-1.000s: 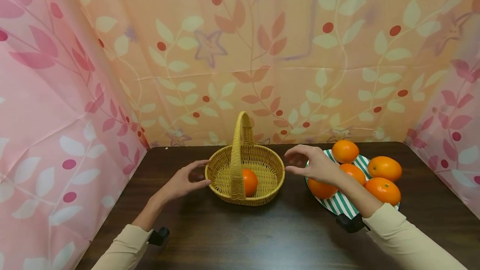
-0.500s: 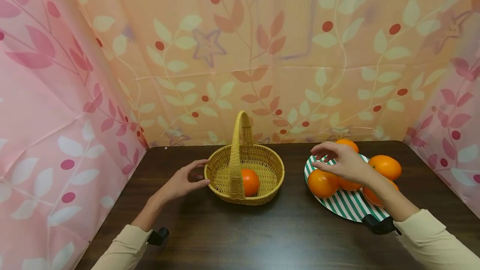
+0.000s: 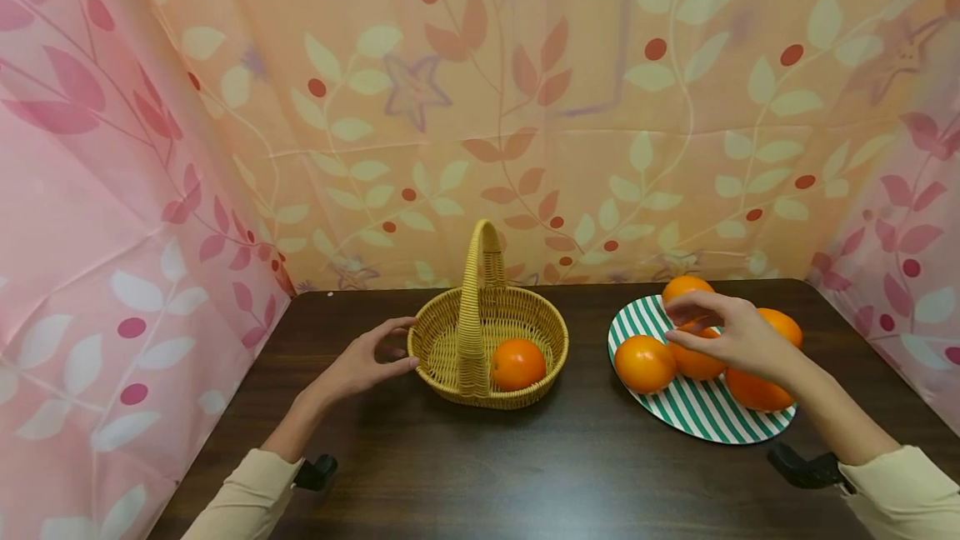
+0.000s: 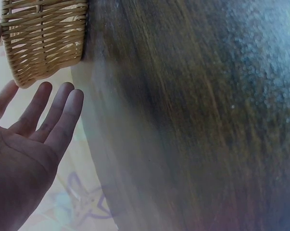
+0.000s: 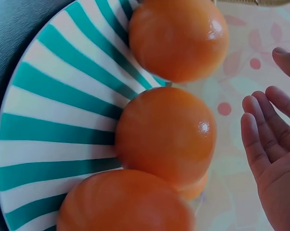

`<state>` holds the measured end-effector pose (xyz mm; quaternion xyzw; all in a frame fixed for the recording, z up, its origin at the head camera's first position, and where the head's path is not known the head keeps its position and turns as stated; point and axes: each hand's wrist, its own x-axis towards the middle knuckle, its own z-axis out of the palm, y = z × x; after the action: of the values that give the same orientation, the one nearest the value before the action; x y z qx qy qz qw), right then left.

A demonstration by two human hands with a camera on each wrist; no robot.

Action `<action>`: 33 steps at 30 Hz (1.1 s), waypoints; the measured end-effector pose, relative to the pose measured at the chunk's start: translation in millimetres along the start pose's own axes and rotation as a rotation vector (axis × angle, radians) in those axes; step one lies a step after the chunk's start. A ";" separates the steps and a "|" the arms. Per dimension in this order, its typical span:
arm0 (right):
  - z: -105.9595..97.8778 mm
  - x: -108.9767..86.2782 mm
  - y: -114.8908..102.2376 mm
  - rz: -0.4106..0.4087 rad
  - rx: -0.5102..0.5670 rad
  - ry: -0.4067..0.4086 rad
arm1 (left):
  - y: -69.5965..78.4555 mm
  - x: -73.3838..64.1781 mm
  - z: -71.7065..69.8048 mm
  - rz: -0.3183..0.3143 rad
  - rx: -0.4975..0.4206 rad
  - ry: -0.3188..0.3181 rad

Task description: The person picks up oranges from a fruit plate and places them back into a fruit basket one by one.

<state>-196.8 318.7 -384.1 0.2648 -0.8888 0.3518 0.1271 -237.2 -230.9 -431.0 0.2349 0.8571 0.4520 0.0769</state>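
Note:
A yellow wicker basket (image 3: 450,390) with a tall arched handle stands mid-table, one smooth orange fruit (image 3: 519,365) lying in its right half. At the basket's left rim is my left hand (image 3: 367,363), thumb and fingertips right against the wicker. Its fingers look extended beside the basket wall (image 4: 46,38) in the left wrist view. My right hand (image 3: 738,340) hovers over the green-and-white striped plate (image 3: 693,417), holding nothing, fingers loosely bent and apart from the thumb. Several similar fruits (image 3: 645,364) rest on the plate; my right hand and forearm partly cover some.
The dark wooden table (image 3: 525,473) carries both the basket and the plate. Behind it hangs a patterned orange cloth (image 3: 360,148), and a pink cloth (image 3: 90,273) closes off the left side. Another pink cloth (image 3: 915,215) borders the right.
My right hand has moved rightward from beside the basket to above the plate. The fruit in the basket has rolled a little to the right. My left hand has stayed at the rim.

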 end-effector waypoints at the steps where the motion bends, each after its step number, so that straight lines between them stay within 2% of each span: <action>1: 0.2 -0.8 1.0 0.004 -0.004 -0.005 | 0.5 -0.3 -0.1 0.004 -0.001 0.001; 11: 9.6 -8.8 -2.0 -0.024 -0.030 -0.039 | 0.0 -0.5 0.2 0.002 -0.001 -0.006; 17: 13.7 -16.1 -5.3 0.022 -0.098 -0.041 | -1.8 0.7 -0.2 -0.011 -0.012 -0.011; 22: 16.8 -19.7 -9.1 0.068 -0.152 -0.048 | -2.4 1.6 -0.8 0.011 -0.008 -0.011; 25: 18.9 -19.7 -11.6 0.074 -0.153 -0.050 | -2.1 1.2 -1.2 0.024 -0.005 -0.012; 33: 22.8 -18.1 -14.9 0.057 -0.173 -0.073 | 0.1 0.1 -1.4 0.012 -0.019 -0.018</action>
<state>-174.4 300.7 -399.7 0.2403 -0.9270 0.2673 0.1071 -237.7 -231.8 -430.1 0.2434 0.8505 0.4586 0.0842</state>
